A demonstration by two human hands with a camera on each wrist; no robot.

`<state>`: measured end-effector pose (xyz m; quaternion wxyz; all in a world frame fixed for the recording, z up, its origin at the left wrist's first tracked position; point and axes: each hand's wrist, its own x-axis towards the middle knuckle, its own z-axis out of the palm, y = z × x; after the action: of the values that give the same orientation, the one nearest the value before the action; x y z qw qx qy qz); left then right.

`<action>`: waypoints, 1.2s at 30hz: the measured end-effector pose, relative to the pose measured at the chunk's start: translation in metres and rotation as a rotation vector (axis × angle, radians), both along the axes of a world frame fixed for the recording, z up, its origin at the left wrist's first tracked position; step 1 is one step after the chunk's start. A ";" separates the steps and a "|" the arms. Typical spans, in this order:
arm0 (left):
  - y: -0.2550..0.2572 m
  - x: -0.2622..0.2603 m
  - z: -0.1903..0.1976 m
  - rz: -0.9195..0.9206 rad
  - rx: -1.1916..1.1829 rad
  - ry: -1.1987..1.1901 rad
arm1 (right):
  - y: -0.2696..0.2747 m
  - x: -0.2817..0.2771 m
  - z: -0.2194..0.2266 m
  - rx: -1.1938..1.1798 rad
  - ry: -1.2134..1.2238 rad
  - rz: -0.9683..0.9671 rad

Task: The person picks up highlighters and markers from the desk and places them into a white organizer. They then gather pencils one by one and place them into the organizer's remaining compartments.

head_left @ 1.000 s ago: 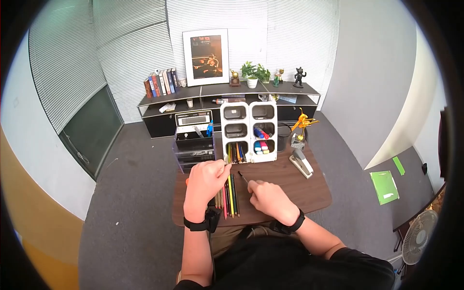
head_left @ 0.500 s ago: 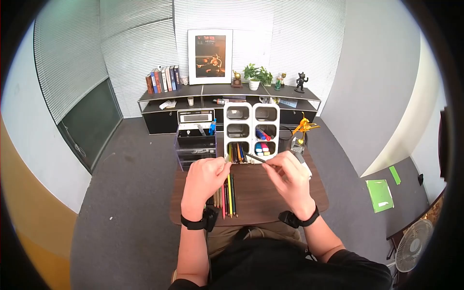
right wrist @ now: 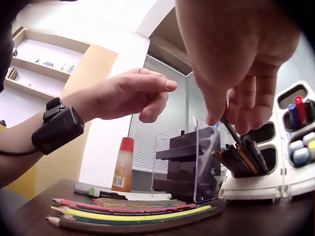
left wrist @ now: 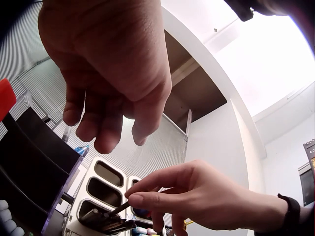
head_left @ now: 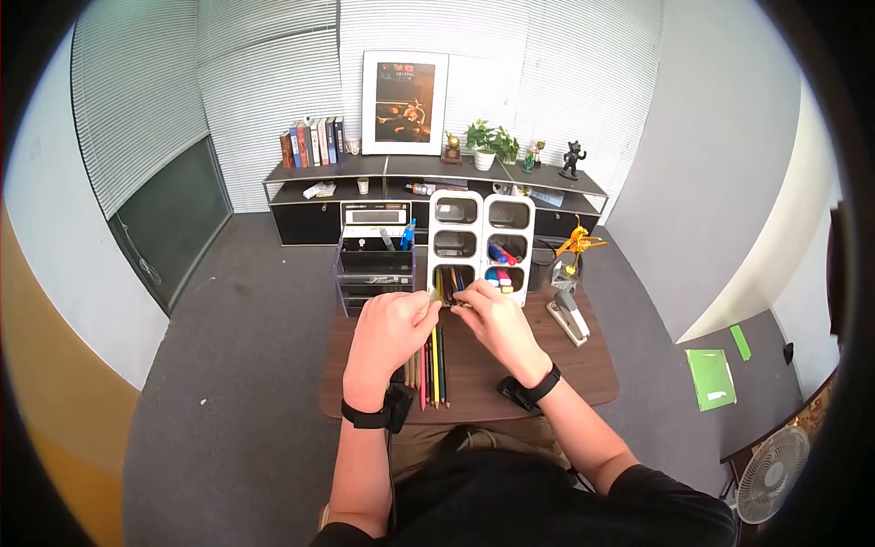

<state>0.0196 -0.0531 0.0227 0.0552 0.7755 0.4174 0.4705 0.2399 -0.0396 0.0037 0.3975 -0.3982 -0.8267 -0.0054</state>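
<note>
My right hand [head_left: 499, 330] pinches a dark pencil [left wrist: 118, 209] between thumb and fingers. It slants down into the lower left compartment of a white organizer [head_left: 482, 232], among the pencils [right wrist: 239, 160] standing there. Level with it on the left is my left hand [head_left: 387, 339], raised over the table with loosely bent fingers and nothing between them. Beneath and beside the left hand, a row of coloured pencils [head_left: 435, 376] lies side by side on the brown table [head_left: 492, 392]; yellow, pink, green and brown ones show in the right wrist view.
Left of the organizer stands a clear and black drawer unit [head_left: 374, 273] holding pens. A red-capped bottle [right wrist: 123, 167] is near the pencil row. Markers [head_left: 501, 253] fill compartments on the organizer's right side. To its right are a stapler [head_left: 569, 319] and an orange ornament [head_left: 578, 242].
My right hand has lifted the dark pencil from the table, swung it up, then brought it left to the organizer's pencil compartment. The left hand has stayed nearly in place.
</note>
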 end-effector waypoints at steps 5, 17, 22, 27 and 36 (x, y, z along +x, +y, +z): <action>-0.003 0.002 0.002 0.004 -0.017 0.006 | 0.009 -0.006 -0.007 0.018 -0.008 -0.156; -0.002 0.001 0.001 0.017 -0.032 0.007 | -0.048 0.013 -0.005 -0.444 -0.276 0.175; -0.002 0.003 0.001 0.018 -0.035 0.069 | -0.061 0.009 -0.008 -0.610 -0.343 0.250; -0.001 0.003 -0.001 0.024 -0.010 0.063 | -0.059 0.013 -0.012 -0.592 -0.405 0.226; -0.001 0.004 -0.001 0.027 -0.032 0.067 | -0.065 0.008 -0.032 -0.553 -0.351 0.191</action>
<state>0.0234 -0.0543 0.0220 0.0474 0.7840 0.4370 0.4382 0.2476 -0.1044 -0.0281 0.1248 -0.4047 -0.8863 0.1875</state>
